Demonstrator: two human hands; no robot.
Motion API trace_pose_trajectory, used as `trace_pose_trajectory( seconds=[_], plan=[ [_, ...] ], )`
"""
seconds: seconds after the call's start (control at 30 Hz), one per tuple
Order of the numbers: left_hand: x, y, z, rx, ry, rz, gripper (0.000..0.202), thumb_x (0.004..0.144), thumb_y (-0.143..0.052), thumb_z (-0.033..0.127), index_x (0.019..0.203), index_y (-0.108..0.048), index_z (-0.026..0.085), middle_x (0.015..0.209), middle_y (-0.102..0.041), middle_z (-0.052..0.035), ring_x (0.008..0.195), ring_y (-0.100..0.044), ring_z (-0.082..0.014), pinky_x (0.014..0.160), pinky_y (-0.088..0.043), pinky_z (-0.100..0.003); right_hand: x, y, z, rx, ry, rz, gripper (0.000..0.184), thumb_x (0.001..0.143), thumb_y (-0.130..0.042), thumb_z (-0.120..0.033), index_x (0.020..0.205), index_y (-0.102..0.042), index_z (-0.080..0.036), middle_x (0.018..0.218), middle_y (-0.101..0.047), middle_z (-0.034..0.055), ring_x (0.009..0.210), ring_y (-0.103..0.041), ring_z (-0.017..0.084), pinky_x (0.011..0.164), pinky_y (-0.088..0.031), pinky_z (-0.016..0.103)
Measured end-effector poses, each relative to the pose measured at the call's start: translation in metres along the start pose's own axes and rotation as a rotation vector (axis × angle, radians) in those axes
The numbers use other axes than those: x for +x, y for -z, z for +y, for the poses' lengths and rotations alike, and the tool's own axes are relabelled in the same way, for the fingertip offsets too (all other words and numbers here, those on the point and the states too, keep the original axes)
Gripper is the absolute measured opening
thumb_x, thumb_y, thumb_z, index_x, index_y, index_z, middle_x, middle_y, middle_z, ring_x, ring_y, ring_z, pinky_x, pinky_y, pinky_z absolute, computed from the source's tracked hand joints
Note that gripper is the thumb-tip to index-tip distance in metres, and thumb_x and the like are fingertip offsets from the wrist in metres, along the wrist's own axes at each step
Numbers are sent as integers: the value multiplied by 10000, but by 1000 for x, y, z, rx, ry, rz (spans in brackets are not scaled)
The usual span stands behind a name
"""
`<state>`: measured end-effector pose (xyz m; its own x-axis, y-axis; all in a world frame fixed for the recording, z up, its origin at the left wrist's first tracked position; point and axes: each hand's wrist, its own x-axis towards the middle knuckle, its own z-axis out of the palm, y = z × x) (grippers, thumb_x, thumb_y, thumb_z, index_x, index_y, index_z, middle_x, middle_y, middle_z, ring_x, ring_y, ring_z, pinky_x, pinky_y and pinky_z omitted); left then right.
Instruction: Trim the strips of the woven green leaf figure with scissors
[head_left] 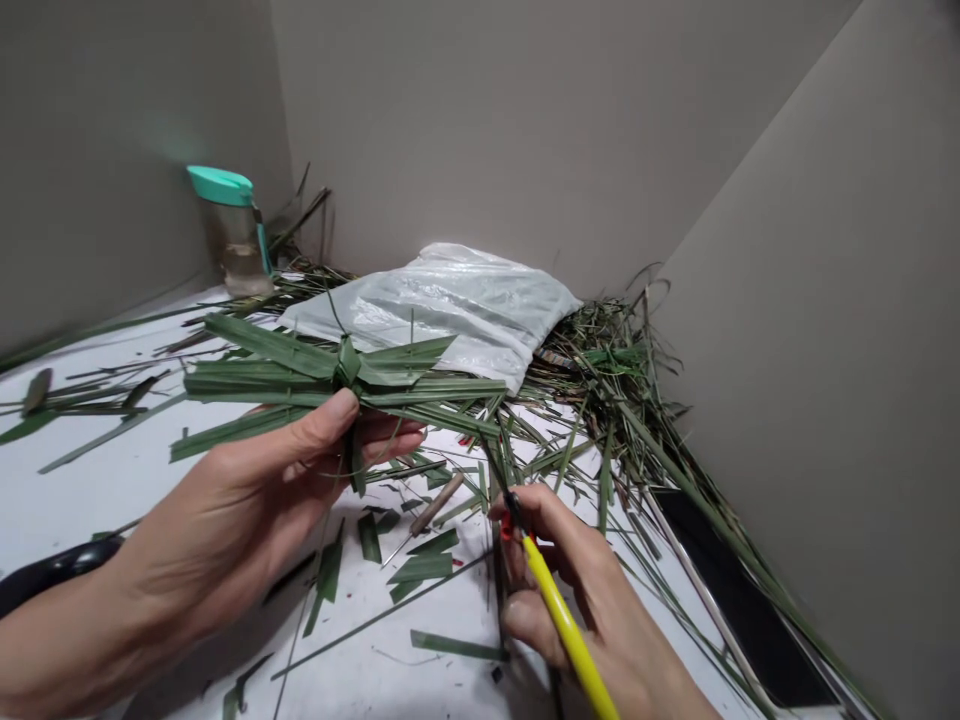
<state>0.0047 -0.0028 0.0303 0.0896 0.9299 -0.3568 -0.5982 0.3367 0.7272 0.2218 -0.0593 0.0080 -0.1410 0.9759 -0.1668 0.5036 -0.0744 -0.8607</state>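
My left hand is closed, pinching a woven green leaf piece at its knotted middle with the thumb. Folded strips fan out from the knot to both sides. In my right hand is a pair of yellow-handled snips, with a dark, narrow head and a bit of red near the pivot. The dark tips point up at the right ends of the leaf strips; whether they touch cannot be made out. Beneath the hands, a wooden-handled awl lies among cut leaf scraps on the white table.
A white plastic bag covers part of a heap of long leaves along the back and right. At the back left stands a bottle with a turquoise lid. A dark-screened phone lies at the right, with leaf strips across its edge.
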Motion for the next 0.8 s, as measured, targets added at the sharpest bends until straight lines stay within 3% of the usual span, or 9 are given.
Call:
trace_pose_trajectory(
  seconds=[0.17, 0.27, 0.37, 0.5, 0.67, 0.8],
  plan=[
    [0, 3, -5, 40, 2, 35, 207, 774, -712, 280, 879, -806, 129, 926, -808, -122, 874, -770, -283, 692, -655, -291, 1, -2, -4, -2, -81, -42, 571, 669, -707, -475, 1163, -554, -235, 950, -557, 43, 863, -524, 233, 729, -444, 320],
    [0, 2, -5, 55, -3, 29, 205, 766, -717, 281, 878, -810, 136, 925, -810, -113, 887, -768, -272, 690, -651, -275, 0, -3, -3, -36, -62, -59, 518, 675, -698, -431, 1141, -567, -245, 933, -553, 35, 896, -508, 240, 755, -440, 327],
    [1, 1, -7, 90, 16, -42, 274, 646, -832, 345, 832, -820, 144, 908, -812, -108, 879, -767, -283, 668, -651, -262, -2, -5, -1, -99, -59, -26, 453, 704, -676, -369, 1132, -570, -262, 964, -545, 34, 916, -492, 234, 813, -432, 343],
    [1, 2, -13, 188, 59, -106, 448, 433, -948, 427, 752, -827, 136, 867, -811, -114, 877, -764, -281, 666, -634, -199, -3, -8, 1, -86, -39, -1, 457, 730, -664, -404, 1155, -560, -272, 982, -537, 43, 867, -488, 228, 779, -442, 348],
    [3, 6, -17, 228, 88, -164, 451, 485, -926, 479, 777, -834, 148, 838, -807, -105, 864, -761, -283, 708, -647, -229, -4, -10, 4, -76, -29, -6, 386, 744, -677, -403, 1099, -581, -286, 981, -549, 45, 887, -506, 235, 748, -462, 330],
    [5, 9, -13, 165, 82, -119, 380, 411, -964, 404, 665, -809, 168, 741, -790, -81, 724, -749, -239, 625, -649, -220, -4, -10, 8, -147, 59, 43, 343, 767, -675, -327, 1093, -581, -278, 926, -585, 30, 831, -517, 209, 725, -466, 311]
  ],
)
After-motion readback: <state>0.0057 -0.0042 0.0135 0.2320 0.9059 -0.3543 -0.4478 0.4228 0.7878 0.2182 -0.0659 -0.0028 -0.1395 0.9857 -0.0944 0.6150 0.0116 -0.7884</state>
